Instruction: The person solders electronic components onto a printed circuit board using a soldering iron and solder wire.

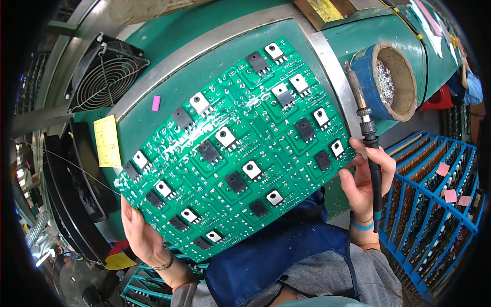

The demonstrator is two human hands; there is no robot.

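Note:
A large green circuit board (261,133) is held up tilted in front of me, its solder side showing with several black and silver-white flat power transistors in rows. My left hand (140,233) is closed on its lower left edge, the fingers partly hidden behind it. My right hand (365,179) grips its right edge with the thumb and also holds a soldering iron (373,158). The iron has a black handle and points up and away, its tip near a blue-sided round pot (371,82).
Shiny solder bits lie inside the pot. A black fan (107,77) with a wire guard stands at the far left, by a yellow note (107,140) and a pink piece (156,103). At the right, a blue rack (434,192) holds several boards upright. A metal strip (327,56) borders the green bench.

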